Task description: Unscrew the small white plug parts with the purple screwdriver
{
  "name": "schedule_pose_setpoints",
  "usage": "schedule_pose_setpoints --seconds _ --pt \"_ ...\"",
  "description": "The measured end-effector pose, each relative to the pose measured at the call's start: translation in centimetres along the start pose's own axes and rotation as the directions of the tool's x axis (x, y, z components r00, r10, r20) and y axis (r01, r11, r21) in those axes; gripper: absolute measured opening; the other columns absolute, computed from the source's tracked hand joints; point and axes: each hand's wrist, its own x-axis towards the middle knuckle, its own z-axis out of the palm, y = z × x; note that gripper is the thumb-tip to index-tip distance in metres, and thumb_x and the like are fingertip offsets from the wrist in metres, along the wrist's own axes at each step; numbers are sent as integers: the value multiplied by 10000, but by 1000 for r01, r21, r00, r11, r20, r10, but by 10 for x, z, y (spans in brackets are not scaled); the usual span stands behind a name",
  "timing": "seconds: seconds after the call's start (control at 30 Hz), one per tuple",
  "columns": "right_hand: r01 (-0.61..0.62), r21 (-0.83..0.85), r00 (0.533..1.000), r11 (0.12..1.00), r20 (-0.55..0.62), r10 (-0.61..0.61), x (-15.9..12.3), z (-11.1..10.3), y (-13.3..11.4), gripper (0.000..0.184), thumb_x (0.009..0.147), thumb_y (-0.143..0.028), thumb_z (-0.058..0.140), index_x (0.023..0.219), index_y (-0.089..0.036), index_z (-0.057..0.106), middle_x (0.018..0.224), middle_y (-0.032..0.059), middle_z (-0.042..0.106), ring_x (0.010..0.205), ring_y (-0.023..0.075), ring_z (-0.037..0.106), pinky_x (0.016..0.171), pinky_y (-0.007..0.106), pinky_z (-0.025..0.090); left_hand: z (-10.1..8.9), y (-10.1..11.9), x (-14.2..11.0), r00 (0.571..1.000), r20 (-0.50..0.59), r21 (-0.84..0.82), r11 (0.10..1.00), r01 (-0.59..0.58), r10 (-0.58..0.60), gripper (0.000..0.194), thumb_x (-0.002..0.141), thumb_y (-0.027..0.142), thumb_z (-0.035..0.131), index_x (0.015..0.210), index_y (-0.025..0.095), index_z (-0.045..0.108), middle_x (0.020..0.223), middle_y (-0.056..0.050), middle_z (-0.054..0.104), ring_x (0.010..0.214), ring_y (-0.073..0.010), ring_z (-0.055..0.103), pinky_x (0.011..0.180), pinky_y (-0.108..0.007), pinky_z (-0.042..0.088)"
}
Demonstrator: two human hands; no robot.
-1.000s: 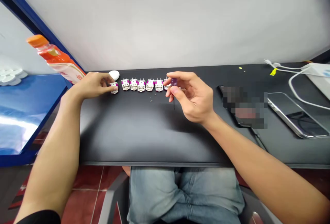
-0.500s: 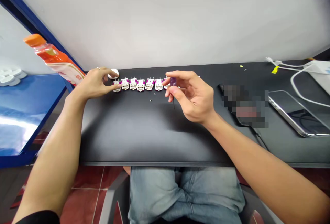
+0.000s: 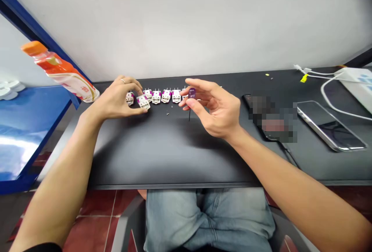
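Note:
Between the thumb and fingers of my left hand [image 3: 123,99] is a small white-and-purple module [image 3: 143,102], tilted and in front of the row. Several like modules [image 3: 166,96] stand side by side along the back of the black table, thin prongs pointing up; my right hand hides part of the row's right end. My right hand [image 3: 216,107] grips a small screwdriver by its purple handle [image 3: 192,93], its thin dark shaft pointing down above the table. Tiny screw-like bits [image 3: 167,114] lie in front of the row.
An orange-capped bottle [image 3: 62,72] stands at the left, by a blue panel [image 3: 35,128]. To the right are a dark blurred-out device with a cable [image 3: 286,151], a phone [image 3: 333,126], and a white box [image 3: 356,85] with white cords. The table's front edge [image 3: 174,186] is close to my lap.
My left hand has moved right along the row and taken hold of one module, tilting it out of line. My right hand still holds the screwdriver; the view has shifted slightly.

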Motion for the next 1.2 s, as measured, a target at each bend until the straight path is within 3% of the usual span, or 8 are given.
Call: schedule_pose_setpoints --seconds 0.07,0.17,0.27,0.37,0.5,0.63,0.97,1.2 --pt "7 -6 1000 1000 -26 -7 0 1 0 323 1077 -265 847 1400 -278 841 1205 19 901 937 169 896 880 339 819 4 26 3 997 7 -51 996 -78 79 531 887 701 894 1045 217 743 1247 -87 799 1184 -320 721 1069 -460 552" --pt "12 6 999 1000 -44 -12 -1 2 0 290 1034 -264 912 1318 -260 852 1147 15 904 940 177 909 894 328 820 23 64 6 975 141 -45 985 -164 169 507 890 685 900 962 227 694 1051 -58 781 980 -287 710 933 -423 532" --pt "35 23 998 999 -48 -34 -1 2 0 284 1020 -252 931 1290 -265 844 1114 2 897 927 181 919 873 313 819 41 84 7 966 171 -1 981 -194 192 617 844 759 941 862 232 621 956 -54 748 886 -280 683 866 -415 501" --pt "65 41 997 997 -43 -63 -1 3 -1 333 981 -201 964 1283 -277 847 1088 -10 892 902 175 920 847 288 814 45 84 5 974 107 -76 978 -192 199 685 783 792 999 997 225 680 1022 -62 776 934 -296 708 924 -427 532" --pt "92 48 995 995 -34 -91 -3 5 -4 371 948 -179 990 1274 -277 843 1058 -11 893 909 174 915 823 276 810 39 73 5 919 171 -305 906 -295 357 450 945 485 951 1285 247 776 1305 -90 827 1193 -317 763 1102 -429 576" --pt "87 66 996 994 -18 -86 -5 9 -3 388 942 -180 997 1281 -269 833 1064 -10 895 926 178 920 843 278 810 42 70 6 904 176 -357 881 -311 390 223 1029 323 824 1239 248 827 1284 -84 849 1232 -300 775 1154 -421 582" --pt "117 7 993 993 30 -118 -7 8 2 383 974 -269 990 1312 -262 811 1108 3 892 940 184 921 845 285 812 51 73 5 929 154 -376 889 -260 337 269 972 321 881 1218 233 819 1198 -65 851 1140 -287 792 1099 -403 597" --pt "347 -134 936 928 -9 -351 -11 16 0 437 931 -104 971 1322 -247 843 1101 9 910 880 181 910 788 269 812 57 77 6 938 152 -337 909 -247 311 261 926 369 913 1116 229 802 1160 -72 828 1077 -289 768 990 -391 600"
